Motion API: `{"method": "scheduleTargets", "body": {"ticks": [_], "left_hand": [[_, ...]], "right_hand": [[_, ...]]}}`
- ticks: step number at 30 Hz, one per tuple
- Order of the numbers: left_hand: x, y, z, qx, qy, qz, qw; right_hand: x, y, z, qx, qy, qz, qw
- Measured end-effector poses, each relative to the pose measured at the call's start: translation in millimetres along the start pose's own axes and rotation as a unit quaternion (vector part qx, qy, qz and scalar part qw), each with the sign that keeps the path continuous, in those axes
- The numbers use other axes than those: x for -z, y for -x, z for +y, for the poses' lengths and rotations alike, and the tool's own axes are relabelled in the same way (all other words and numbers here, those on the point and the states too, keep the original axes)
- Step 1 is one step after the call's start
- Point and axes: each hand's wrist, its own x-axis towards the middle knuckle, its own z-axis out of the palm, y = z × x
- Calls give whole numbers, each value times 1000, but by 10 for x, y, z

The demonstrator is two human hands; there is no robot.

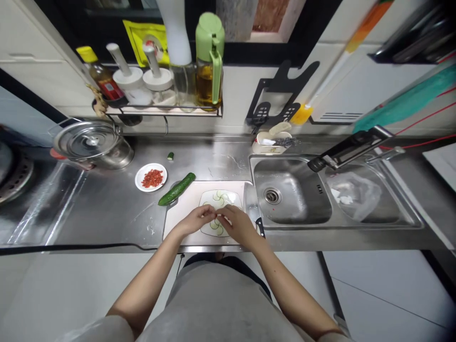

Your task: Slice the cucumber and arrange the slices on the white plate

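My left hand [197,220] and my right hand [238,225] meet fingertip to fingertip over a pale squarish plate [235,195]. Both have their thumbs and fingers drawn together in a pinch; whatever is between them is too small to make out. Thin cucumber slices [221,194] lie on the plate in curved patterns, partly hidden by my hands. Under the plate is a light pink cutting board [185,204]. A knife [252,202] with a black handle rests along the board's right side. The cut cucumber [177,189] lies across the board's upper left corner.
A small white plate [138,182] holds chopped red pieces [152,178]. Behind it lies a cucumber end [170,156]. A lidded steel pot [93,142] stands at left, a double sink [292,190] at right. Bottles and jars fill the wall rack [164,111].
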Motion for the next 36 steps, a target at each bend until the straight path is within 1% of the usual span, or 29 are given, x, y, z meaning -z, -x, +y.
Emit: {"method": "scheduleTargets", "body": {"ticks": [4, 9, 13, 15, 17, 19, 21, 22, 24, 26, 29, 32, 36], "left_hand": [[2, -39, -74, 3, -61, -24, 998], [-31, -96, -94, 4, -76, -20, 997], [-78, -143, -123, 4, -78, -14, 997], [-94, -172, -156, 6, -77, 3, 997], [-98, -217, -198, 10, -92, 54, 994], [-90, -280, -243, 20, -130, 134, 982], [-82, -361, -278, 35, -183, 211, 960], [-81, -405, -290, 41, -210, 239, 947], [-90, -492, -300, 51, -262, 273, 924], [-113, -571, -295, 58, -307, 285, 906], [-146, -663, -276, 78, -357, 284, 887], [-156, -731, -257, 100, -382, 272, 878], [-161, -794, -237, 113, -398, 259, 873]], "right_hand": [[-61, 67, 81, 11, 20, -9, 1000], [-79, 66, 114, 4, 37, -6, 999], [-88, 61, 146, -12, 17, -3, 1000], [-102, 31, 202, -28, -1, 1, 1000], [-128, -40, 300, -53, -13, 17, 998], [-171, -151, 431, -77, -13, 46, 996], [-229, -282, 565, -90, 5, 73, 993], [-261, -346, 622, -97, 19, 80, 992], [-328, -452, 702, -120, 46, 79, 989], [-389, -521, 737, -146, 72, 67, 984], [-460, -563, 741, -171, 103, 48, 979], [-499, -577, 742, -181, 114, 39, 976], [-521, -598, 769, -176, 121, 33, 976]]}}
